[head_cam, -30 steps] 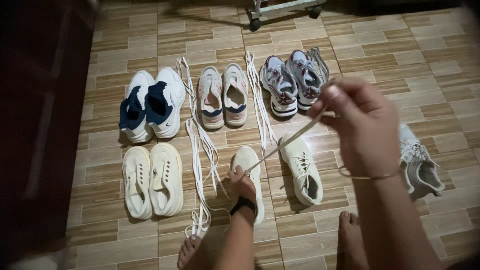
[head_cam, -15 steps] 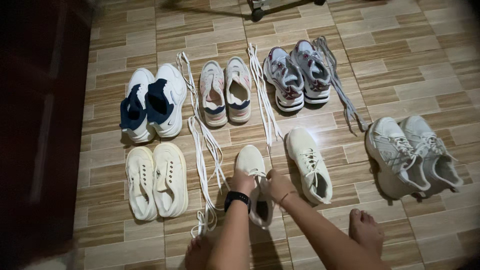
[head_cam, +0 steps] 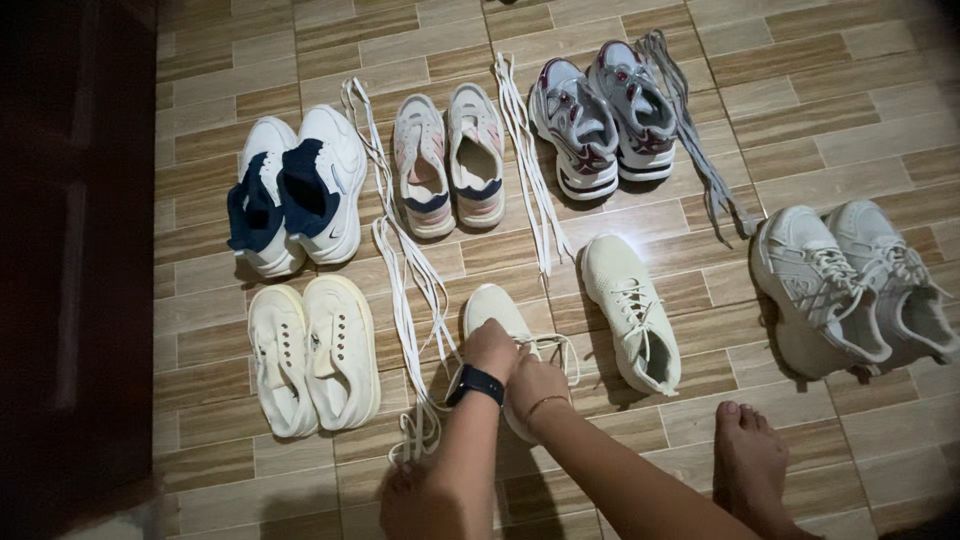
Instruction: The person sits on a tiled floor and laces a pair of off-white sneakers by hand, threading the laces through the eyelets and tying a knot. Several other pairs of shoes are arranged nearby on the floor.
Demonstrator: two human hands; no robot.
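cream shoe (head_cam: 497,318) lies low in the centre of the frame, toe pointing up the picture, so that its open lacing end faces me. both hands meet on that end. i see the left hand (head_cam: 492,350), with a dark watch (head_cam: 476,384) on its wrist, pressing down on the upper; this appears to keep the shoe from sliding on the tiled floor (head_cam: 800,100). the right hand (head_cam: 535,383), with a thin bracelet on its wrist, is pinched on the white lace (head_cam: 560,345), which loops out to the right of the shoe. both hands are closed, not released.

its partner shoe (head_cam: 630,310) sits just to the right, already laced, well placed for comparison. loose white laces (head_cam: 410,300) run in a long strip to the left of the cream shoe, down to a bunch near my knee, within reach of the left hand. a second strip of laces (head_cam: 525,150) lies between the pink pair (head_cam: 450,160) and the grey pair (head_cam: 600,115) in the upper row; a grey lace (head_cam: 700,160) trails to the right of the grey pair. each lace set rests beside its own shoes, which i judge keeps them sorted.

remaining pairs: navy and white (head_cam: 295,195) at upper left, plain cream (head_cam: 312,352) at lower left, chunky white (head_cam: 860,280) at right. a bare foot (head_cam: 752,465) rests at lower right.
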